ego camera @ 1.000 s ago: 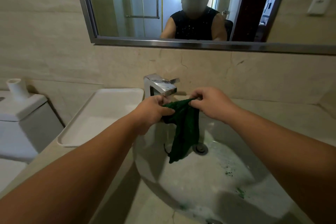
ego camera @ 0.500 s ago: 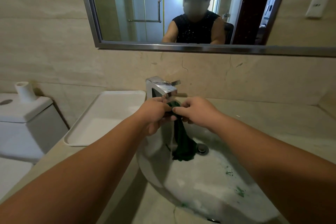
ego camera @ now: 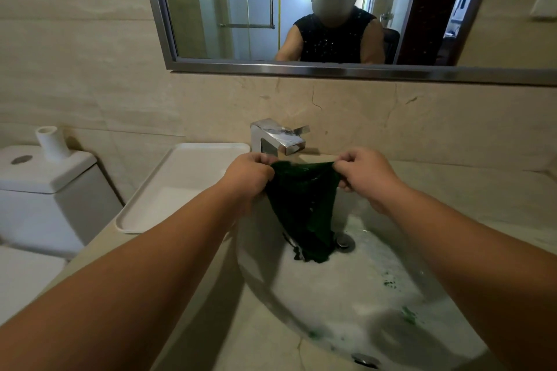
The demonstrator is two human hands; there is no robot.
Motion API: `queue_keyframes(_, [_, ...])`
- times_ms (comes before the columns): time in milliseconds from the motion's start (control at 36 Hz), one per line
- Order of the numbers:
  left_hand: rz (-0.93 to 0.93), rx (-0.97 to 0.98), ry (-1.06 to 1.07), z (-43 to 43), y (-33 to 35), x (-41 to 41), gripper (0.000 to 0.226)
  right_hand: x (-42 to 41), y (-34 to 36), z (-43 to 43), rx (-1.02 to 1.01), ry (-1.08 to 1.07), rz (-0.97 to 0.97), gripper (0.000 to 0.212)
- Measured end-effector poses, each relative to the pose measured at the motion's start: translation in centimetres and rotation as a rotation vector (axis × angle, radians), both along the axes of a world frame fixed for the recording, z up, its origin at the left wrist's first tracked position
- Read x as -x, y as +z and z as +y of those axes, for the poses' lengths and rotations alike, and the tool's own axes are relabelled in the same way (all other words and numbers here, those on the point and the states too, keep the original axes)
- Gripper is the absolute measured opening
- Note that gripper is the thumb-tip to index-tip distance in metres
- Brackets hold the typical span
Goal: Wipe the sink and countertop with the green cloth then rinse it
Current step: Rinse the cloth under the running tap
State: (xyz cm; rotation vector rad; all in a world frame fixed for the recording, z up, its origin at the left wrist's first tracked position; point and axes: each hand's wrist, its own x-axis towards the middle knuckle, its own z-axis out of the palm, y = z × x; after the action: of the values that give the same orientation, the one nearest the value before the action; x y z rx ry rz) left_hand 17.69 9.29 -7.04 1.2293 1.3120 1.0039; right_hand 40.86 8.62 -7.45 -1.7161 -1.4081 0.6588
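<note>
Rinsing looks underway, wiping seemingly done; left hand (ego camera: 250,175) and right hand (ego camera: 364,172) pinch the green cloth (ego camera: 304,205) under the twelve-o'clock tap (ego camera: 280,138).

Sleeveless black top (ego camera: 331,42), bare forearms (ego camera: 168,253)

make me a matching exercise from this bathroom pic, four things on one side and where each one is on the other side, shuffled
Things
1. green cloth
2. white tray
3. faucet
4. white tube

Places
a. standing on the toilet tank
b. at the back edge of the sink
c. gripped by the left hand and the right hand, hanging into the sink
d. on the countertop, left of the sink

Pairs: 1-c, 2-d, 3-b, 4-a
</note>
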Motion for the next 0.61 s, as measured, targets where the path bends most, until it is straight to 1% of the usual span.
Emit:
queue_keyframes(56, [0.008,-0.016,0.035,0.1,0.1,0.4,0.033,-1.8,0.0,-0.2,0.038,-0.069,-0.063,0.010])
queue_keyframes(83, [0.003,-0.017,0.039,0.2,0.2,0.4,0.031,-2.7,0.0,-0.3,0.076,-0.073,-0.126,0.013])
queue_keyframes(139, [-0.004,-0.018,0.020,0.0,0.2,0.0,0.028,-3.5,0.0,-1.0,0.225,-0.006,-0.362,0.020])
queue_keyframes(167, [-0.013,-0.016,0.007,-0.1,0.3,-0.4,0.026,-3.5,0.1,-1.3,0.289,0.035,-0.488,0.018])
queue_keyframes(194, [-0.036,-0.013,-0.003,-0.2,0.2,-0.7,0.023,-3.3,0.2,-1.6,0.310,0.074,-0.575,0.016])
queue_keyframes(222, [-0.072,-0.006,-0.016,-0.4,0.1,-1.1,0.019,-3.0,0.4,-1.8,0.300,0.121,-0.594,0.016])
queue_keyframes(250, [-0.108,0.004,-0.032,-0.5,0.0,-1.5,0.018,-2.4,0.6,-2.1,0.278,0.170,-0.544,0.021])
queue_keyframes(333, [-0.176,0.037,-0.069,-1.0,-0.3,-2.1,0.018,0.5,1.0,-2.8,0.212,0.296,-0.289,0.040])
queue_keyframes(389, [-0.226,0.059,-0.085,-1.3,-0.4,-2.2,0.016,2.3,0.9,-3.0,0.194,0.359,-0.192,0.049])
queue_keyframes(417, [-0.238,0.066,-0.090,-1.4,-0.3,-2.1,0.015,3.0,0.7,-2.9,0.189,0.383,-0.151,0.049])
queue_keyframes(444, [-0.240,0.065,-0.093,-1.4,-0.3,-2.0,0.015,3.5,0.5,-2.7,0.179,0.395,-0.125,0.044])
queue_keyframes(500, [-0.229,0.046,-0.089,-1.2,-0.2,-1.6,0.013,4.0,0.4,-2.5,0.151,0.396,-0.146,0.026])
queue_keyframes(611, [-0.135,-0.005,-0.076,-0.7,-0.1,-0.5,0.004,4.5,0.9,-2.2,0.103,0.335,-0.176,0.027])
